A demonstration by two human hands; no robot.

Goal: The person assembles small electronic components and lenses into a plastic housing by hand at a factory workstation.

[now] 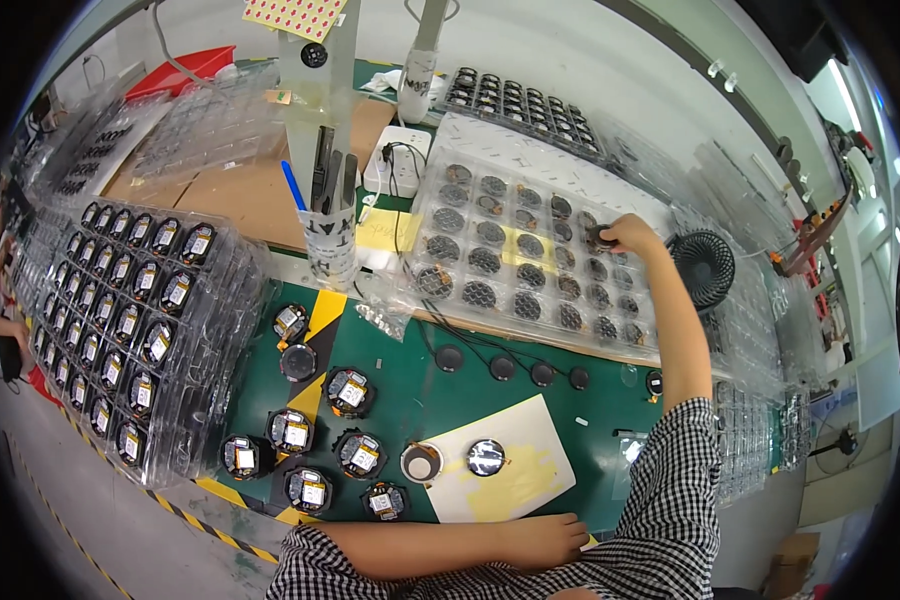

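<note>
Right now I see a dark round part (599, 237) at the right side of a clear tray (507, 286), towards its far end. My right hand (632, 233) reaches across to it, thumb and fingertips pinched on its edge; I cannot tell whether the part is clear of its pocket. Rows of similar dark discs fill the pockets around it, and a black fan (703, 270) stands just right of the tray.

Nearer to me, four small dark caps (501, 368) lie in a line on the green table (410, 400), along the tray's near edge. Nearer again is a pale sheet of paper (542, 428) with yellow patches, bearing a shiny round piece (486, 457). A ringed disc (422, 462) sits at the sheet's left edge. My left hand (560, 538) lies at the near edge of the table, beside the paper; its fingers look bent, but I cannot tell whether they are closed on anything.

Left of the paper I see a loose group of round units (290, 430) with white labels. Farther left, a tilted stack of clear trays (210, 300) carries rows more. Beyond the group stands a cup (330, 250) with a blue pen (292, 185), and a white power strip (395, 160) lies at the far side.
</note>
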